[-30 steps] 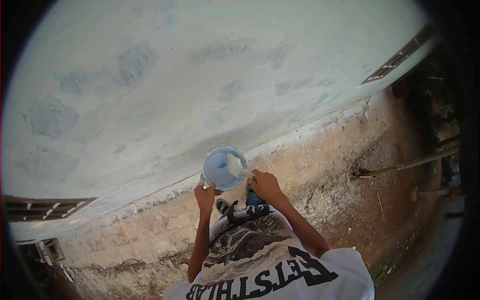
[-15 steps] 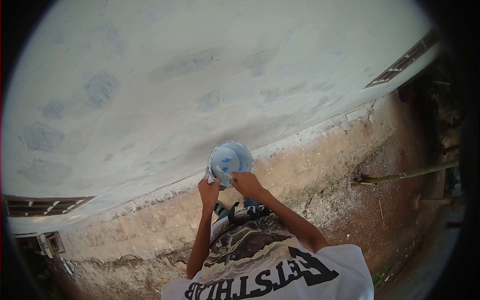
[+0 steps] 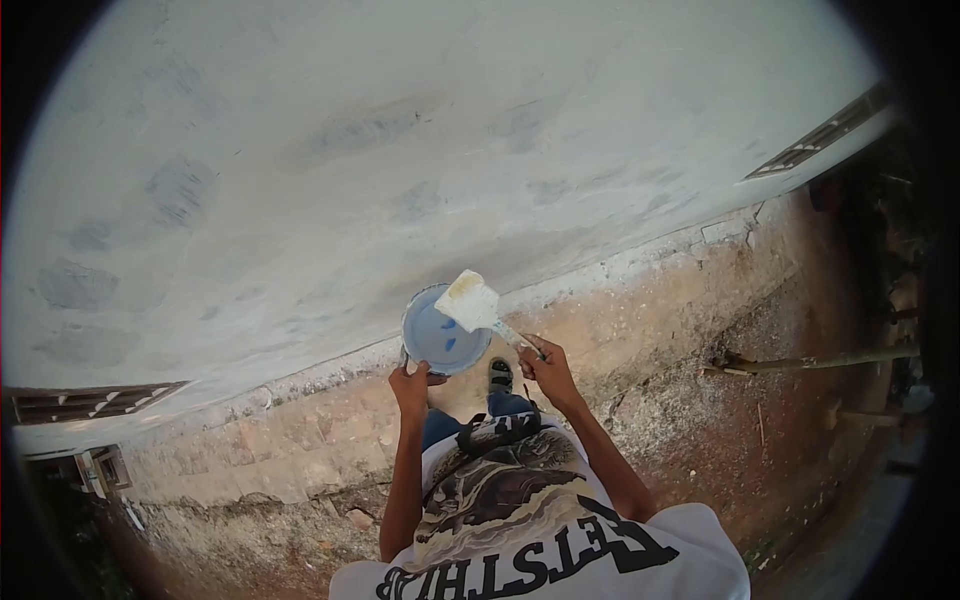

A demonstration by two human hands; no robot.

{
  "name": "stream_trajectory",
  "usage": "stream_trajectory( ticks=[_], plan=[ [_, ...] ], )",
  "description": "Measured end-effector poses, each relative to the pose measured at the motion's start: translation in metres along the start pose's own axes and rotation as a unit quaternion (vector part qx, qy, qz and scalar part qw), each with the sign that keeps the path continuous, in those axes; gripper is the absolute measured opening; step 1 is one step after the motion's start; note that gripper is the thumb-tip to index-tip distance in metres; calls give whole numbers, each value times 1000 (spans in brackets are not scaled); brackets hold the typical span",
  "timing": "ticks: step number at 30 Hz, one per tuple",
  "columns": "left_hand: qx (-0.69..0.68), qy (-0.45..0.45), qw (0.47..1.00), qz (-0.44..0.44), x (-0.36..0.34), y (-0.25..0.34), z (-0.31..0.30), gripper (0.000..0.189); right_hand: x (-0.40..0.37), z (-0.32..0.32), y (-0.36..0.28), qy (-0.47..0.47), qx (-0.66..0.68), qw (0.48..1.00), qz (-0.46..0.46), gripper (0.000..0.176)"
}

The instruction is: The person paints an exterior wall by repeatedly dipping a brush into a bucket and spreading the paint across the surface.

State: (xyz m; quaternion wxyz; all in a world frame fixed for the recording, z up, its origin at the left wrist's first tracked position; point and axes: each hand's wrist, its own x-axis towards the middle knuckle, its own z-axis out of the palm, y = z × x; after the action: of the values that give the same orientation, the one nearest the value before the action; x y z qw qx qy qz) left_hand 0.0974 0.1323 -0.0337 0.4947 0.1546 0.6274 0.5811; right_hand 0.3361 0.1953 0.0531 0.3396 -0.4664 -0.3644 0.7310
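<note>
My left hand [image 3: 412,388] grips the near rim of a round paint bucket [image 3: 420,318], thumb over the edge. Pale inside, the bucket has a few bright blue spots at its bottom. A wide, flat paintbrush [image 3: 468,302] coated in white sits above the bucket's right side, hiding part of its rim. My right hand [image 3: 548,368] is closed around the brush handle, to the right of the bucket. The brush head points up and left toward the wall.
A large whitish wall [image 3: 330,190] with grey-blue patches rises ahead. Its bare, rough base [image 3: 320,440] runs diagonally below. Slatted openings [image 3: 100,402] sit low at left and at far right. A bamboo pole [image 3: 800,360] lies at right. My sandalled foot [image 3: 500,376] stands below.
The brush has come up out of the bucket and turned to the right with my right hand. My left hand and the bucket have shifted slightly left.
</note>
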Motion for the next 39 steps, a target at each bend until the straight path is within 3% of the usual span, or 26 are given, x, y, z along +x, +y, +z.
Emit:
stream_trajectory(
  ticks=[4, 6, 8, 10, 12, 14, 18, 21, 24, 26, 28, 30, 31, 33, 36, 39],
  plan=[
    [26, -14, 999, -15, 7, 1, -24, 32, 1, 29, -4, 29, -2, 996, -83, 24],
    [25, -32, 999, -16, 8, 7, -38, 31, 7, 50, 1, 78, 15, 988, -133, 13],
    [37, -50, 998, -19, 7, 14, -55, 31, 25, 66, 24, 116, 4, 981, -157, 22],
    [49, -70, 996, -20, 10, 19, -76, 31, 47, 89, 42, 274, -255, 895, -243, 35],
    [78, -84, 993, -31, 14, 20, -101, 32, 77, 118, 58, 343, -336, 814, -326, 45],
    [103, -98, 989, -38, 13, 28, -122, 30, 82, 169, 38, 316, -298, 868, -241, 49],
    [139, -107, 984, -32, 18, 32, -167, 30, 87, 277, 38, 314, -210, 898, -224, 50],
    [136, -105, 984, -38, 19, 35, -196, 32, 68, 316, 54, 304, -213, 900, -230, 48],
    [147, -77, 985, -56, 24, 38, -219, 34, 40, 301, 60, 323, -230, 886, -241, 45],
    [126, -78, 988, -39, 25, 38, -228, 32, 56, 271, 79, 385, -251, 845, -271, 42],
    [123, -78, 989, -38, 25, 40, -235, 31, 65, 245, 55, 381, -168, 881, -225, 40],
    [118, -84, 989, -34, 26, 43, -236, 30, 90, 231, 41, 413, -170, 865, -230, 40],
    [106, -83, 990, -32, 25, 44, -236, 29, 93, 238, 30, 409, -173, 865, -233, 40],
    [91, -83, 992, -29, 23, 46, -237, 28, 93, 264, 7, 333, -145, 920, -152, 41],
    [90, -89, 991, -40, 24, 46, -236, 28, 96, 322, 37, 339, -235, 884, -220, 48],
    [96, -105, 989, -33, 28, 45, -237, 31, 69, 329, 57, 315, -232, 895, -215, 48]
  ],
)
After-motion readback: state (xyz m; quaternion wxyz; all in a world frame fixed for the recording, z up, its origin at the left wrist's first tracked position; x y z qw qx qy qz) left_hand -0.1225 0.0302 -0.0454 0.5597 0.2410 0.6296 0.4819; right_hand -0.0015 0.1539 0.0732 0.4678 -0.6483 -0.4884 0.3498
